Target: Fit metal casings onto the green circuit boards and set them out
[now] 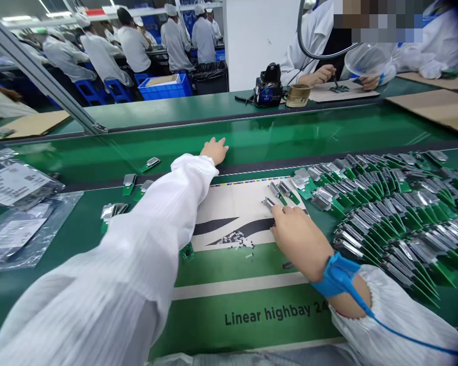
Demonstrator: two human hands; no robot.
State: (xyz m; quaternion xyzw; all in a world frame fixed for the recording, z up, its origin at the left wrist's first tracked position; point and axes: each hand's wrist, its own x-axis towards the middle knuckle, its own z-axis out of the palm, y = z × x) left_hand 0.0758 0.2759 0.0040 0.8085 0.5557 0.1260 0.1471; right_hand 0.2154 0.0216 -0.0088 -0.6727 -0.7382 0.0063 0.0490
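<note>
currently the left hand (215,151) lies spread on the green conveyor belt (275,134); the right hand (299,241) curls at a green circuit board (267,204), any pinch unclear.

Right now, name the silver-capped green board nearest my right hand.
The board on the printed card, right at the fingertips of your right hand; every other board lies farther off.

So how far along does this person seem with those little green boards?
Roughly, going by the layout: many green boards with metal tops already sit in neat overlapping rows on the right. In hand, the right hand's fingers are at one board on a printed card. Still apart are a few loose boards left of the left hand, and small metal bits on the card.
</note>
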